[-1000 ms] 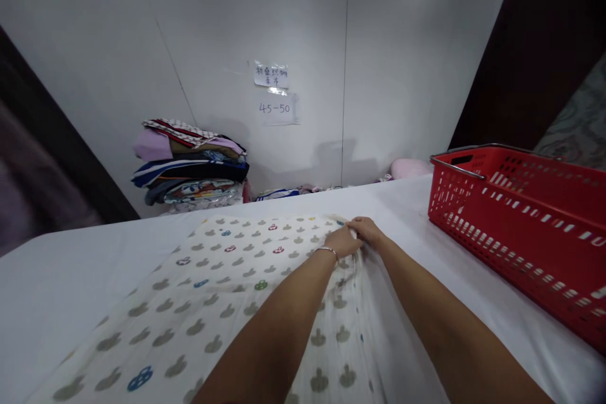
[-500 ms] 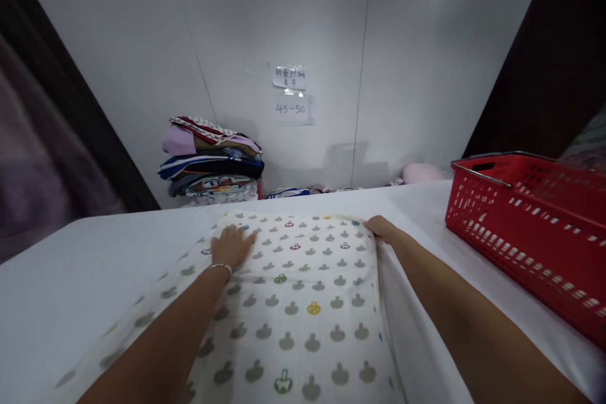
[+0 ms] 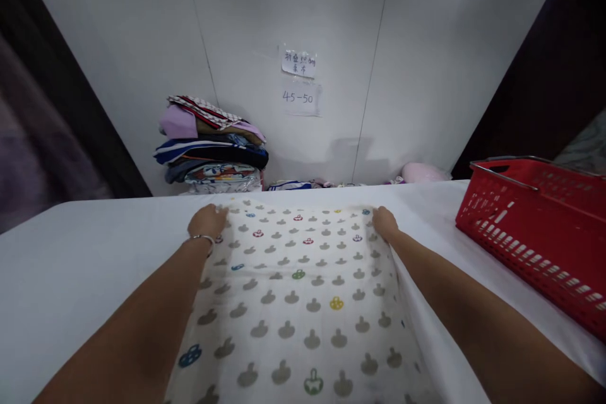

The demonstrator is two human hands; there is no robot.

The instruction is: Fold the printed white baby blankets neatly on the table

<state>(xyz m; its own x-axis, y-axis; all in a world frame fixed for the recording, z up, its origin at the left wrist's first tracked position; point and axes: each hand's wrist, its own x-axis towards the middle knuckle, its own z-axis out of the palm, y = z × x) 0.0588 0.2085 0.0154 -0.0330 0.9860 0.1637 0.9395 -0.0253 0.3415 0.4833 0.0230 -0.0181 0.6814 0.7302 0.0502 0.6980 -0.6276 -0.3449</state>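
A white cloth (image 3: 293, 290) printed with grey, blue, red, green and yellow mushroom shapes stretches over the table toward me, past the lower edge of the view. At its far left corner, my left hand (image 3: 208, 222), with a bracelet on the wrist, is closed on the edge. My right hand (image 3: 384, 223) grips the far right corner. The far edge runs roughly straight between both hands. My fingertips are partly hidden by the backs of the hands.
A white-covered table (image 3: 95, 252) lies under the cloth. At its far side stands a pile of folded fabrics (image 3: 213, 145) against the wall. A red basket (image 3: 534, 221) with a metal handle sits on the right. Paper signs (image 3: 301, 97) hang on the wall.
My left hand went from lying spread on the cloth to gripping its far left corner, further left. The cloth's left part no longer slants outward. My right hand stays at its corner.
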